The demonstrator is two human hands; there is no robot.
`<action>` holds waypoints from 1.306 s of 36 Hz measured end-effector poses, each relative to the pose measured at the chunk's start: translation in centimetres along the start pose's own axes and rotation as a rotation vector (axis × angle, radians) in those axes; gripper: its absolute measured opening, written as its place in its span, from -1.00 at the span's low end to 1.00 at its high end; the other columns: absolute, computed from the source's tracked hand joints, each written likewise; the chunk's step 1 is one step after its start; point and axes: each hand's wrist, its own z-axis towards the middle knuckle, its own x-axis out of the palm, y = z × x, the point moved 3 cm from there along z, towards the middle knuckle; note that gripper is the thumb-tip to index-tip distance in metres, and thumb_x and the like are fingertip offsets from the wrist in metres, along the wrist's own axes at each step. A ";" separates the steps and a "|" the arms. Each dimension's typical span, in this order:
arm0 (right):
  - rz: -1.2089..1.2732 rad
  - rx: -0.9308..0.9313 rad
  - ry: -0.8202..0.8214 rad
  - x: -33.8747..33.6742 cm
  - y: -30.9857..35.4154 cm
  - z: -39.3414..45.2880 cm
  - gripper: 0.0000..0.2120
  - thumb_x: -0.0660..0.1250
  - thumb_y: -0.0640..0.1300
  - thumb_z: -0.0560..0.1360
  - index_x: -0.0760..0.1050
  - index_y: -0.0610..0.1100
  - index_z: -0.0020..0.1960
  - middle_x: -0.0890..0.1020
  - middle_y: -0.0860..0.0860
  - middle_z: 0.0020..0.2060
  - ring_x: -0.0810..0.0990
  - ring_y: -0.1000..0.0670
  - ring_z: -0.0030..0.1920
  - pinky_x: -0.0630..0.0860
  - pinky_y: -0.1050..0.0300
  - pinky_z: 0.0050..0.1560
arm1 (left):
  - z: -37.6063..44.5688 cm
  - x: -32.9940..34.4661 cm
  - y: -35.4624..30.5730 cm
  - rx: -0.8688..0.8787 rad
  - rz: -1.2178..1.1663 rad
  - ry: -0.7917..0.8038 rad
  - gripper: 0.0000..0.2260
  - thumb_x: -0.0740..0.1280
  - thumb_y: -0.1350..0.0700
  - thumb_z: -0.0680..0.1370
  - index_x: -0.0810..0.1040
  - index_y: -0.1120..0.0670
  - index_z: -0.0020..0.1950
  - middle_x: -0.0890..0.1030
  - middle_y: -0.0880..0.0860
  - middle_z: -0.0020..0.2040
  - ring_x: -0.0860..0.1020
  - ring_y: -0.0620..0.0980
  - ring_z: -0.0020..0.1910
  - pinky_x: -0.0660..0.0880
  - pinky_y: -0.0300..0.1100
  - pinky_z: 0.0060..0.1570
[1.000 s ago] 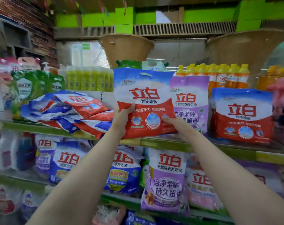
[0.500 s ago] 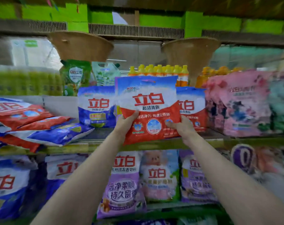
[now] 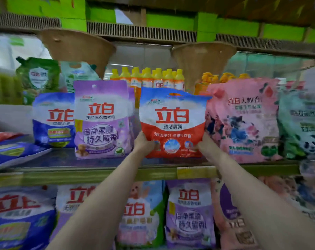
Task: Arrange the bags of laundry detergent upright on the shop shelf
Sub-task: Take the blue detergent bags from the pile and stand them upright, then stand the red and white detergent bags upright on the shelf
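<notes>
- A red-and-white detergent bag point(image 3: 173, 123) was held upright on the shelf point(image 3: 99, 173), between a purple bag point(image 3: 102, 120) and a pink bag point(image 3: 243, 121).
- Its lower left corner was gripped by the left hand point(image 3: 143, 143), fingers curled round the edge.
- Its lower right corner was gripped likewise by the right hand point(image 3: 205, 147).
- Blue and red bags point(image 3: 14, 150) were lying flat at far left.

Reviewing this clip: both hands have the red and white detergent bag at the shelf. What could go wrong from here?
1. The red and white bag is gripped only at its lower corners by the left hand and right hand; once released, it may slump forward off the shelf edge.
2. Its right side presses against the pink bag, which could be nudged or tipped.
3. The purple bag stands close on the left and could get knocked.
</notes>
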 end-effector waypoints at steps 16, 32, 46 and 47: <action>-0.567 0.169 0.102 0.0 -1.8 4.6 -0.39 0.34 -0.25 0.50 0.13 -0.25 0.46 0.43 -0.23 0.34 0.42 -0.21 0.33 0.39 0.01 0.32 | 1.3 0.6 -0.7 -0.182 0.567 0.018 -0.46 0.38 -0.01 0.50 0.39 0.28 0.35 0.49 0.20 0.31 0.49 0.16 0.27 0.42 -0.09 0.25; -1.073 -0.366 -0.007 4.9 3.8 -1.0 -0.47 0.26 -0.11 0.53 0.18 -0.21 0.43 0.36 -0.17 0.33 0.37 -0.18 0.32 0.38 -0.07 0.23 | -3.8 -4.1 -2.2 0.048 1.006 -0.201 -0.44 0.35 -0.04 0.46 0.28 0.16 0.36 0.51 0.22 0.22 0.51 0.25 0.19 0.48 0.06 0.08; -1.013 -0.729 0.281 22.4 10.8 -5.2 -0.37 0.29 0.10 0.50 0.19 -0.17 0.43 0.32 -0.14 0.36 0.28 -0.14 0.38 0.26 -0.10 0.34 | -9.7 -22.1 1.5 -0.192 1.177 -0.474 -0.50 0.32 -0.09 0.47 0.37 0.18 0.28 0.47 0.21 0.26 0.42 0.21 0.28 0.40 0.02 0.18; -0.996 -0.750 0.288 23.6 11.4 -5.4 -0.39 0.29 0.11 0.49 0.22 -0.16 0.41 0.34 -0.14 0.34 0.30 -0.14 0.37 0.25 -0.12 0.34 | -10.0 -23.6 1.8 -0.222 1.187 -0.487 -0.48 0.33 -0.09 0.47 0.35 0.18 0.30 0.45 0.21 0.27 0.42 0.21 0.29 0.39 0.01 0.19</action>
